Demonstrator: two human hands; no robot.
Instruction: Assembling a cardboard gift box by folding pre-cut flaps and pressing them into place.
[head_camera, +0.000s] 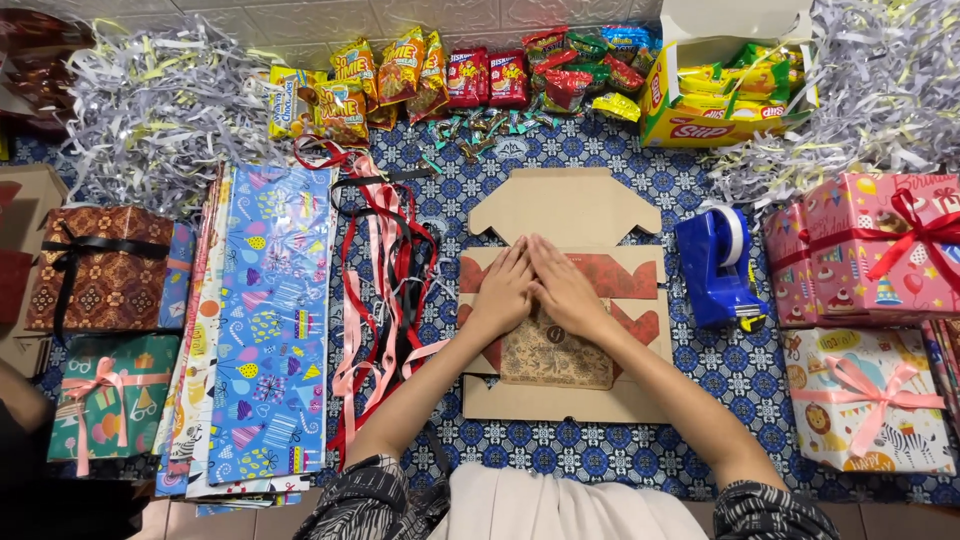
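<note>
While both palms press flat on it, the cardboard box (565, 345) lies at table centre, flaps spread, red-lined inner flaps folded in.

Item 1: left hand (503, 290), fingers straight and together, holding nothing, pressing the left inner flap down. Right hand (565, 290), same flat pose, touching the left at the fingertips; likely both weigh the flaps so they stay shut.
Item 2: brown patterned paper (555, 355), inside box, just below the wrists.
Item 3: blue tape dispenser (718, 265), just right of box, within easy reach.
Item 4: ribbons (385, 280), red, pink, black, loose heap left of box.
Item 5: wrapping paper sheets (265, 320), stacked flat, far left.
Item 6: wrapped gifts (868, 300), right side; more on left edge.
Item 7: snack packets (450, 75), row along the back, w/ a yellow carton (725, 85) of more.
Item 8: shredded paper (150, 105), piles at both back corners, prob. filler.
</note>
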